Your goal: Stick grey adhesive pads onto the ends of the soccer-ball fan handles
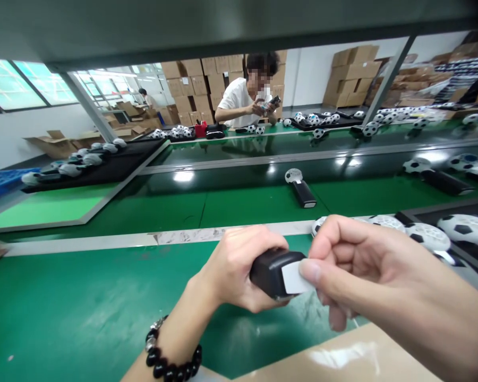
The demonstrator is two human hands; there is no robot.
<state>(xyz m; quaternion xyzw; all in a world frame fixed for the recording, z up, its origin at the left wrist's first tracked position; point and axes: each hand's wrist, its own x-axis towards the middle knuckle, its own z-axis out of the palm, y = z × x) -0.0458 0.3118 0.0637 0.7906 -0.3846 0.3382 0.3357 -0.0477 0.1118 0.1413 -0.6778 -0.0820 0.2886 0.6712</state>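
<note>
My left hand point(235, 268) is wrapped around a black handle point(267, 273) with a squared end that faces right. A white sticker point(291, 279) lies against that end face, one edge standing out past it. Thumb and index finger of my right hand point(362, 270) pinch the sticker's free edge; the other fingers are curled. Whatever is on the handle's far end is hidden behind my left hand. Beyond my hands, a similar black-handled device point(301, 191) with a football-patterned head lies on the green conveyor belt point(239, 207).
More football-patterned devices point(428, 236) lie in a dark tray at right, partly behind my right hand. Others point(83, 159) rest on a black surface at left. Across the belt a person point(239, 101) handles a device. A tan board point(302, 355) lies at the near edge; a shelf point(223, 26) hangs overhead.
</note>
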